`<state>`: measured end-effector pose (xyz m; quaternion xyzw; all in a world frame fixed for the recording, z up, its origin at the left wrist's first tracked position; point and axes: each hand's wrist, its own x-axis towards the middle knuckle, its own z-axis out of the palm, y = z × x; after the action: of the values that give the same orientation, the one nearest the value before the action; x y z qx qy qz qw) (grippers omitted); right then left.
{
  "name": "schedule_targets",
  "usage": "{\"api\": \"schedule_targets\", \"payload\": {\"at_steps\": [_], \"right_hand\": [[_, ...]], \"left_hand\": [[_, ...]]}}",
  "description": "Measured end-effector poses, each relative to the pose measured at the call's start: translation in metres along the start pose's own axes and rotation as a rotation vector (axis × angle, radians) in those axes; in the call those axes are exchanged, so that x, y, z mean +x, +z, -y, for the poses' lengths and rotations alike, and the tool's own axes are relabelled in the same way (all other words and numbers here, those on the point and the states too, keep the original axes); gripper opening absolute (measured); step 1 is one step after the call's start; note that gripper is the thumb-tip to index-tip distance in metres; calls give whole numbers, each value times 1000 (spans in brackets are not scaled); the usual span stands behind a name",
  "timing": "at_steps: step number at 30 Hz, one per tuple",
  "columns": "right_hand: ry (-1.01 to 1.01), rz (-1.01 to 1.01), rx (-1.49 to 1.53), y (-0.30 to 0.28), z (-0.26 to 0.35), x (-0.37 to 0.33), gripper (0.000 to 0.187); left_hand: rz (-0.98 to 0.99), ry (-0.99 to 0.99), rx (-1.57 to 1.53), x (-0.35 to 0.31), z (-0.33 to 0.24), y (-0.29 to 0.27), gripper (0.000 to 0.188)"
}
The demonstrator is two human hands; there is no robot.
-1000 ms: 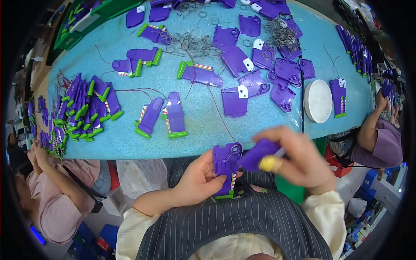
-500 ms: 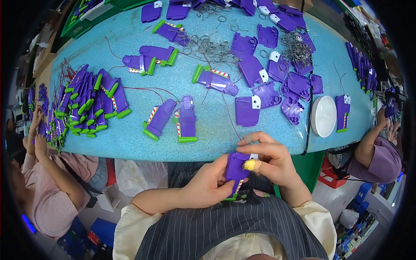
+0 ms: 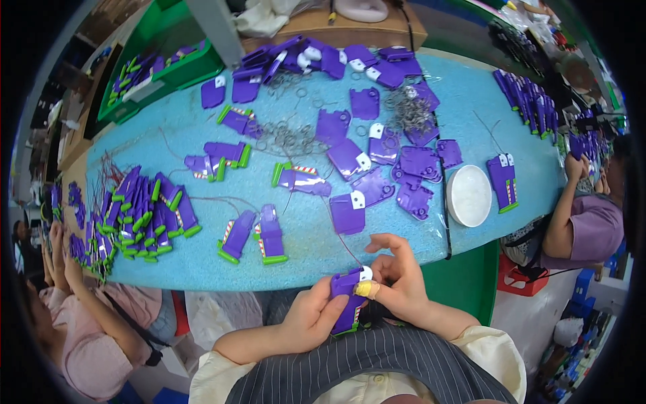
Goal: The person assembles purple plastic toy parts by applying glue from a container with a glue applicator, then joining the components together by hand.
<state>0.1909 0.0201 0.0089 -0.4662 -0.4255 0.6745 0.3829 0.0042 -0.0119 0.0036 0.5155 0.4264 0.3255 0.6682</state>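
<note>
One purple part (image 3: 344,285): white corner (image 3: 366,273), green foot (image 3: 346,330).
Left hand (image 3: 313,312): fingers closed firmly on it!
Right hand (image 3: 402,288): index lifted, taped thumb against it, full grip can't be told.

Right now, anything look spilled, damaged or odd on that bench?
Mostly the metal rings: they lie loose in tangled heaps on the blue table, one overlapping purple shells, so they look spilled, though that may be deliberate. The held purple piece shows no visible damage.
</note>
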Motion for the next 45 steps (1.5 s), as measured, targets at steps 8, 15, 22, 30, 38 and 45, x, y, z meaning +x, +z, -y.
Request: {"api": "schedule_targets", "payload": {"at_steps": [8,15,22,30,38,45], "right_hand": [[215,203,477,5,-5,9,17],[-67,337,198,-1,-4,22,16],[-213,311,-132,-5,2,20,16],[-133,221,-163,-18,5,1,29],[126,219,-124,-4,-12,-2,9],[-104,159,-81,1,-24,19,9]], "left_hand": [[-25,237,118,6,2,-12,27],[139,-17,-379,6,8,-26,22],[73,124,-42,18,-12,-22,16],[-233,197,-177,22,-16,-16,16],[-333,140,-341,30,14,-4,16],[-317,156,-396,32,-11,-33,19]]}}
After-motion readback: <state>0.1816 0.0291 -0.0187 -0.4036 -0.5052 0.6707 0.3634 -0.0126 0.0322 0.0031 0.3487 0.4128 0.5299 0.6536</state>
